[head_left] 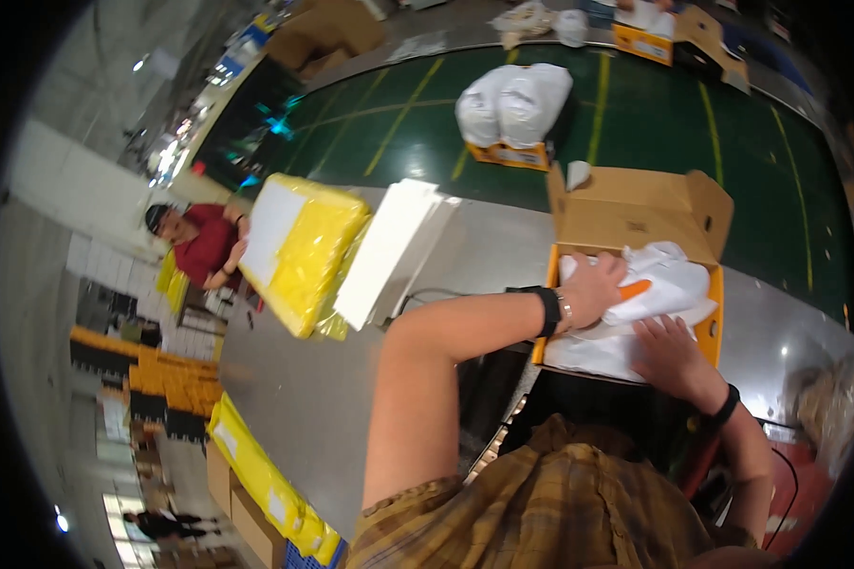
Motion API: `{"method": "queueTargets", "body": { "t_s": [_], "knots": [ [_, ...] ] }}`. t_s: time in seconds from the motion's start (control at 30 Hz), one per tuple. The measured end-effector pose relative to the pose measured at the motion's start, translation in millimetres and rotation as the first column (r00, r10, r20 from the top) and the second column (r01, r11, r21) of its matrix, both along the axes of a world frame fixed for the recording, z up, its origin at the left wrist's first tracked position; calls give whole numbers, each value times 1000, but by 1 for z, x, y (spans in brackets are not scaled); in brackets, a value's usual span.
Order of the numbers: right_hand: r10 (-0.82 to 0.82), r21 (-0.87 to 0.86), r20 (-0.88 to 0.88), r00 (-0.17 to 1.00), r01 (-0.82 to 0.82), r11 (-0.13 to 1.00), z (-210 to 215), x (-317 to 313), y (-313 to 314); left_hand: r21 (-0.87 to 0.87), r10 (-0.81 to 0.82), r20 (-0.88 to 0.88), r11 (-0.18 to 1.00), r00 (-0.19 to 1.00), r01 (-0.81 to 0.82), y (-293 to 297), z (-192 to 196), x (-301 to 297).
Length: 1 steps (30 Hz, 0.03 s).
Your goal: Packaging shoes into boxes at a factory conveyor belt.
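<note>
An open orange cardboard box (pixel 715 303) with brown flaps sits on the grey worktable in front of me. Inside lie white tissue paper (pixel 584 351) and a white-wrapped item with an orange part (pixel 669 280). My left hand (pixel 593 284), with a black wristband, presses on the wrapped item at the box's left side. Lower in the box, my right hand (pixel 669 351) lies flat on the tissue paper, fingers spread.
A stack of yellow bags with white sheets (pixel 304 251) and a pile of white paper (pixel 389 247) lie to the left on the table (pixel 294 389). A person in a red shirt (pixel 204 247) sits beyond. More boxes (pixel 512 114) stand on the green floor behind.
</note>
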State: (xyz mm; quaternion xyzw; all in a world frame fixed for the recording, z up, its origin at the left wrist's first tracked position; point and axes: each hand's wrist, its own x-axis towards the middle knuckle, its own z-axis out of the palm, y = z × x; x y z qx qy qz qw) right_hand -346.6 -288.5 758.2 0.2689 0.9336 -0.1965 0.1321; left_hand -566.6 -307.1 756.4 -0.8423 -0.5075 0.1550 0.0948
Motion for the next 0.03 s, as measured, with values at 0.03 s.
{"method": "queueTargets", "body": {
  "t_s": [0.03],
  "knots": [
    [-39, -85, 108, 993, 48, 995, 10, -11, 4, -150, 14, -4, 989, 1000, -14, 4, 0, -3]
  ]
}}
